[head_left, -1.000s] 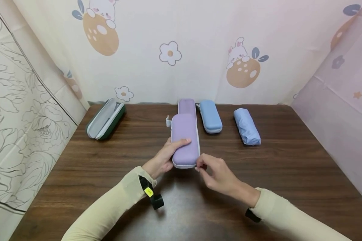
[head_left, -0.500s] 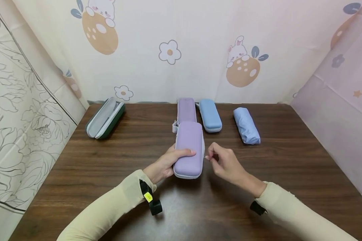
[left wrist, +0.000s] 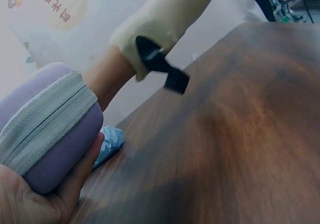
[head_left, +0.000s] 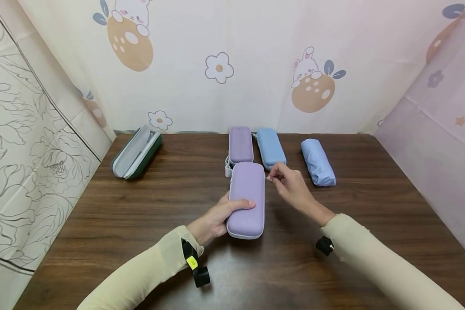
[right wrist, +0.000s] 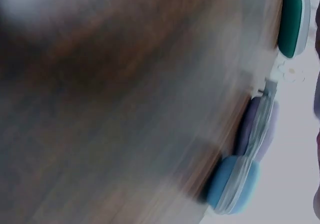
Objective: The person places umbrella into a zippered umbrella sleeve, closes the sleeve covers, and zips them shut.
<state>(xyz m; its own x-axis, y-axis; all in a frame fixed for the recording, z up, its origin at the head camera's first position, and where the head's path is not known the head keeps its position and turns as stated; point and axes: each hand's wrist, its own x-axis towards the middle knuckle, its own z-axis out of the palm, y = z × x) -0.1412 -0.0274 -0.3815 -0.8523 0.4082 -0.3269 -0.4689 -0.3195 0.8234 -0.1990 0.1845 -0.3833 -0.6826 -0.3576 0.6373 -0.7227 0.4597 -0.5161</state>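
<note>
Lilac case point(head_left: 246, 198), clamped in the left hand point(head_left: 218, 215); behind it, the purple case point(head_left: 240, 144). At its far right edge, the right hand point(head_left: 292, 185) pinches what appears to be the zipper pull point(head_left: 268, 178). A slackened left grip could let the case twist, snagging the pull.

Yellow tag point(head_left: 192, 262) on L wrist strap point(head_left: 187, 249): mark too small. Chars point(left wrist: 55, 6) on curtain point(left wrist: 110, 14), L-wrist cam: illegible.

Wide room lies between the green case point(head_left: 149, 156) and the held case point(head_left: 246, 183); a purple case point(head_left: 241, 144) and a blue case point(head_left: 270, 145) bar the way behind. Beyond them runs a narrower lane, then a bundle point(head_left: 318, 163).
</note>
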